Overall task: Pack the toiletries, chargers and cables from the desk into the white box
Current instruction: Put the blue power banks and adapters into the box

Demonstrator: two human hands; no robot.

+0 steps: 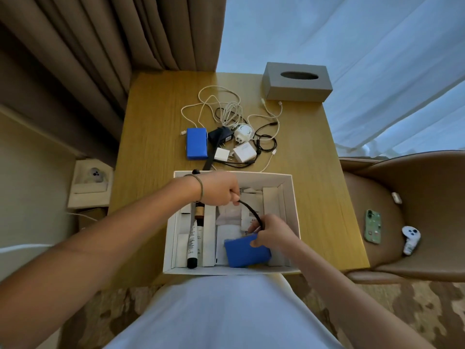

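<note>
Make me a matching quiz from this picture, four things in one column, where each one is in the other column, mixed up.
1. tissue box
2. phone
3. black cable
4. white cables

A. on the chair
B. held by both hands over the white box
C. desk's far right corner
D. tangled mid-desk

Pairs: 1-C, 2-A, 3-B, 4-D

two blue packs (197, 143) (246, 251), one white box (292, 195), one tissue box (297, 81), two hands (221, 188) (270, 233)
</note>
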